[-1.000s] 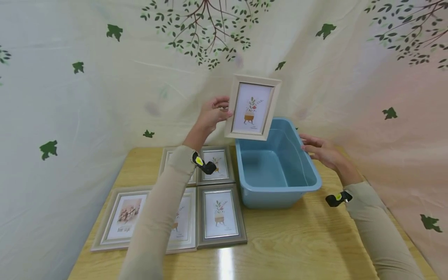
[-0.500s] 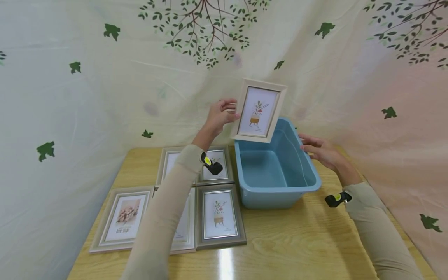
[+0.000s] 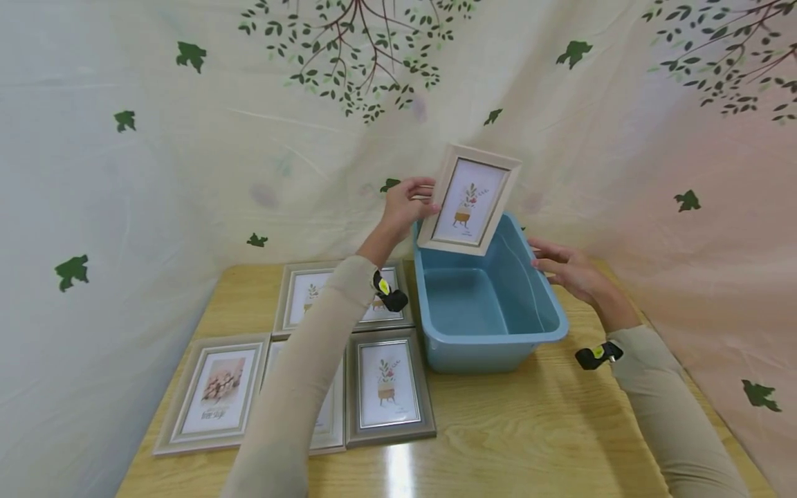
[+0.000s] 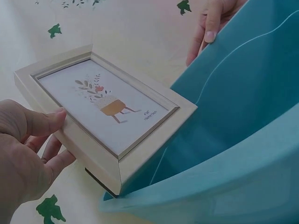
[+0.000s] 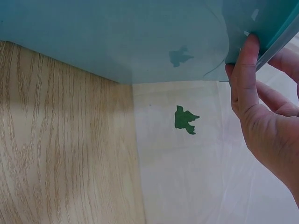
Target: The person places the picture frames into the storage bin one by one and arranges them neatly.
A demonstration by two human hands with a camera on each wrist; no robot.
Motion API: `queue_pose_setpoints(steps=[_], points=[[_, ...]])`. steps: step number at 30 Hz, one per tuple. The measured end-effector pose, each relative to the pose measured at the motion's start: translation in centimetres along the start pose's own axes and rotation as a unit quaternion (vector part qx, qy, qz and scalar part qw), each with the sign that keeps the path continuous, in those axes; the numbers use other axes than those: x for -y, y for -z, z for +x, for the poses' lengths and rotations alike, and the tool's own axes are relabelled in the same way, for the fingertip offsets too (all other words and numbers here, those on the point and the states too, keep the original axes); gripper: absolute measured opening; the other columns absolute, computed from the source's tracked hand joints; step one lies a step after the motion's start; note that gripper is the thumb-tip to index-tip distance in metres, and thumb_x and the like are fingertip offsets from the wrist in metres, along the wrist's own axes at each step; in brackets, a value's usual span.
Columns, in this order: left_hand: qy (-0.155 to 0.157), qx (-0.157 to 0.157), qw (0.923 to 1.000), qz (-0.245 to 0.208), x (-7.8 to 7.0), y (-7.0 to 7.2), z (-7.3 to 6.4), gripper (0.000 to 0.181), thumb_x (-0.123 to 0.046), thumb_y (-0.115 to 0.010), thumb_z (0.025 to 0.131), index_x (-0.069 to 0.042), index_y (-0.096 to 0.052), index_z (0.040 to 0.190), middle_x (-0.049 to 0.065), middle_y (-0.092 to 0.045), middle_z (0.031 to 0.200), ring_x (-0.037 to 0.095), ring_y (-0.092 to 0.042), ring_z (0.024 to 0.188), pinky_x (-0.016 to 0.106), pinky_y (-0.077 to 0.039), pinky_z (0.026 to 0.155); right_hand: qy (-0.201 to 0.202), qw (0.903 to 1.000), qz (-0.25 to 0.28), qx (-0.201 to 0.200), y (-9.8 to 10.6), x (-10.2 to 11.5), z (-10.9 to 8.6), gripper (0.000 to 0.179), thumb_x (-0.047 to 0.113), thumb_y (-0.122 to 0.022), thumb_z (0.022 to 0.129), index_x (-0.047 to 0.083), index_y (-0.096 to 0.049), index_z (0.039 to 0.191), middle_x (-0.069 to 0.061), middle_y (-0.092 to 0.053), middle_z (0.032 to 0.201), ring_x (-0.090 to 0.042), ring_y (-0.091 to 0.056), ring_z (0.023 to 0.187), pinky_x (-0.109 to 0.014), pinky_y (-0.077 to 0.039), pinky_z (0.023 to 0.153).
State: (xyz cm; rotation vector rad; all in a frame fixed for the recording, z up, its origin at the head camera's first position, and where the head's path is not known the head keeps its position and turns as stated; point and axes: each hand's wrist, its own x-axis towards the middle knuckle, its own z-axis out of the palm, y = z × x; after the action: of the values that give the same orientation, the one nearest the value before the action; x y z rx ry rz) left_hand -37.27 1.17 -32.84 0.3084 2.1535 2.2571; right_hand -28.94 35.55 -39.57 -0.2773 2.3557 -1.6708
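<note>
My left hand (image 3: 407, 204) holds a cream picture frame (image 3: 443, 242) by its left side, thumb on the front edge and fingers behind. The frame hangs tilted over the back of the blue basin (image 3: 498, 339); its print shows a potted plant. In the left wrist view, the lower corner of the frame (image 4: 119, 179) overlaps the basin's near rim (image 4: 224, 175). My right hand (image 3: 573, 270) touches the right side of the basin near its rim, fingers loosely extended. The right wrist view shows a fingertip (image 5: 252, 44) against the basin's outer wall (image 5: 117, 42).
Several framed prints lie face up on the wooden table (image 3: 498, 429), left of the basin: a floral one (image 3: 214, 394), a darker-edged one (image 3: 389, 387) and a back one (image 3: 305, 294), partly under my left arm. A patterned cloth (image 3: 311, 173) hangs behind the table.
My left hand has carried the cream picture frame to the right and slightly down, further over the basin. The right hand stays at the basin's side.
</note>
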Motion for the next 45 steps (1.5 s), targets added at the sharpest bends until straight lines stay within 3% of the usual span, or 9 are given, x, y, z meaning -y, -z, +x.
queue_pose_setpoints(steps=[8, 18, 27, 33, 39, 45], points=[[-0.004, -0.001, 0.9996, 0.026, 0.8, -1.6, 0.2, 0.045, 0.015, -0.073, 0.082, 0.0, -0.067, 0.124, 0.02, -0.072, 0.119, 0.027, -0.07, 0.104, 0.036, -0.059, 0.095, -0.008, 0.9999, -0.014, -0.006, 0.2, -0.2, 0.2, 0.066, 0.025, -0.058, 0.105, 0.012, -0.027, 0.162, 0.007, -0.055, 0.129, -0.003, -0.062, 0.111, -0.021, -0.058, 0.089], [0.002, 0.024, 0.9984, 0.052, 2.1, -2.5, 0.4, 0.046, 0.018, -0.072, 0.08, 0.003, -0.066, 0.123, 0.023, -0.071, 0.12, 0.026, -0.068, 0.104, 0.028, -0.058, 0.084, -0.005, 1.0, 0.0, -0.004, 0.1, 0.1, 0.0, 0.066, 0.022, -0.058, 0.105, 0.008, -0.026, 0.161, 0.0, -0.053, 0.132, -0.002, -0.063, 0.109, -0.021, -0.058, 0.088], [0.019, 0.019, 0.9946, 0.1, 3.0, -3.3, 0.4, 0.043, 0.014, -0.074, 0.081, -0.001, -0.068, 0.122, 0.018, -0.072, 0.116, 0.028, -0.068, 0.106, 0.037, -0.058, 0.095, -0.012, 0.9998, -0.015, -0.008, 0.2, -0.1, -0.2, 0.071, 0.03, -0.062, 0.102, 0.013, -0.027, 0.162, -0.011, -0.047, 0.146, -0.006, -0.061, 0.115, -0.023, -0.057, 0.092], [0.027, 0.031, 0.9906, 0.13, 3.5, -3.4, 0.3, 0.042, 0.01, -0.073, 0.085, -0.003, -0.067, 0.124, 0.016, -0.072, 0.118, 0.028, -0.067, 0.109, 0.041, -0.056, 0.099, -0.015, 0.9996, -0.023, -0.011, 0.0, -0.2, -0.2, 0.071, 0.032, -0.062, 0.102, 0.016, -0.028, 0.162, -0.015, -0.045, 0.15, -0.01, -0.06, 0.117, -0.026, -0.058, 0.093], [0.035, 0.033, 0.9905, 0.129, 3.9, -3.3, 0.2, 0.043, 0.009, -0.073, 0.086, -0.003, -0.065, 0.127, 0.016, -0.07, 0.121, 0.03, -0.066, 0.112, 0.044, -0.055, 0.102, -0.011, 0.9996, -0.025, -0.011, -0.1, -0.3, -0.2, 0.069, 0.031, -0.061, 0.103, 0.017, -0.028, 0.162, -0.018, -0.043, 0.153, -0.012, -0.059, 0.119, -0.027, -0.057, 0.094], [0.035, 0.039, 0.9892, 0.137, 3.7, -3.2, 0.2, 0.043, 0.007, -0.072, 0.087, -0.004, -0.064, 0.128, 0.017, -0.068, 0.126, 0.031, -0.065, 0.116, 0.045, -0.054, 0.102, -0.006, 0.9997, -0.015, -0.017, 0.1, -0.4, -0.1, 0.069, 0.029, -0.062, 0.103, 0.013, -0.03, 0.161, -0.008, -0.051, 0.142, -0.007, -0.061, 0.115, -0.025, -0.058, 0.091]])
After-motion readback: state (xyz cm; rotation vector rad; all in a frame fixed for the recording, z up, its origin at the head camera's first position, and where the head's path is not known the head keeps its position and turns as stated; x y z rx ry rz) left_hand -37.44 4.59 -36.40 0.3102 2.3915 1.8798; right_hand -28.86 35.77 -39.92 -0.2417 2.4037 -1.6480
